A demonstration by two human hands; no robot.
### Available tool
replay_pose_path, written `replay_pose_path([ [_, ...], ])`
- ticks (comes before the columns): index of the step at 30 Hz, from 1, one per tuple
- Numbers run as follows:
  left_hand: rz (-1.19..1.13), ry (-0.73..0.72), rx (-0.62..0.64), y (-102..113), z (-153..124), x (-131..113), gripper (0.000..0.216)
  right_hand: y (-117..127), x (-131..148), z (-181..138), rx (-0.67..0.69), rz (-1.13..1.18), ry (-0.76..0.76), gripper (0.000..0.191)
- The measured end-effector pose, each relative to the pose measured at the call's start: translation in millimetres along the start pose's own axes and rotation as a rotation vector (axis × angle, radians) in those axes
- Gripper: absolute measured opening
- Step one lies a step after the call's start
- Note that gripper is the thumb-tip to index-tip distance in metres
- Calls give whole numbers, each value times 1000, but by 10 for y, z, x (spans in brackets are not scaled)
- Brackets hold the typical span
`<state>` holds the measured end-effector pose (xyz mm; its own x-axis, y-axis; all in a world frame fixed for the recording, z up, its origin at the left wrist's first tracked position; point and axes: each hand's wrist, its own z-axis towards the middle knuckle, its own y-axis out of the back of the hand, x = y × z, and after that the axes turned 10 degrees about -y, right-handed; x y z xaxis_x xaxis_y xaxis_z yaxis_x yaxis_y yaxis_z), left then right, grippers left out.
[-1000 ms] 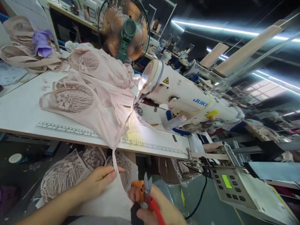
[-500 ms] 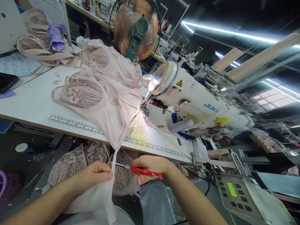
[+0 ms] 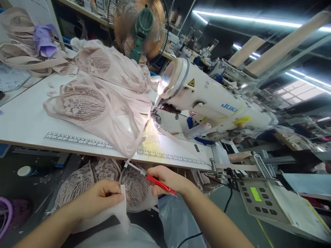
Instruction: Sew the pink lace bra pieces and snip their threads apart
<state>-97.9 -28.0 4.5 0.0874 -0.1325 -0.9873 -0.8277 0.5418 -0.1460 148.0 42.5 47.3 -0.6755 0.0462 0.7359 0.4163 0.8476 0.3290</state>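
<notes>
My left hand is closed in a pinch on a pale fabric strip, whose cut end stands up above the fingers. In my right hand are red-handled scissors, their blades pointing up and left. The blade tips are close to the short strip end that hangs from the beige lace bra at the table's edge. That bra lies on the sewing table, with one side under the needle area of the sewing machine. A gap separates the two strip ends.
More beige garments are heaped behind, and lace pieces hang below the table edge. A fan stands at the back. A control panel sits at right, a purple basket at lower left. A printed ruler runs along the table front.
The strip, earlier one continuous length between my left hand and the bra, is now cut through. The scissors have tilted and risen slightly at the tips; the view has shifted a little.
</notes>
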Motion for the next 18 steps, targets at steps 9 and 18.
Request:
replay_pose_path([
  [9,465,-455,-34,-293,376,-279,30,-635,-259,-158,-208,689,271,45],
  [18,518,-485,50,-494,587,-120,38,-737,-430,-292,-537,734,207,16],
])
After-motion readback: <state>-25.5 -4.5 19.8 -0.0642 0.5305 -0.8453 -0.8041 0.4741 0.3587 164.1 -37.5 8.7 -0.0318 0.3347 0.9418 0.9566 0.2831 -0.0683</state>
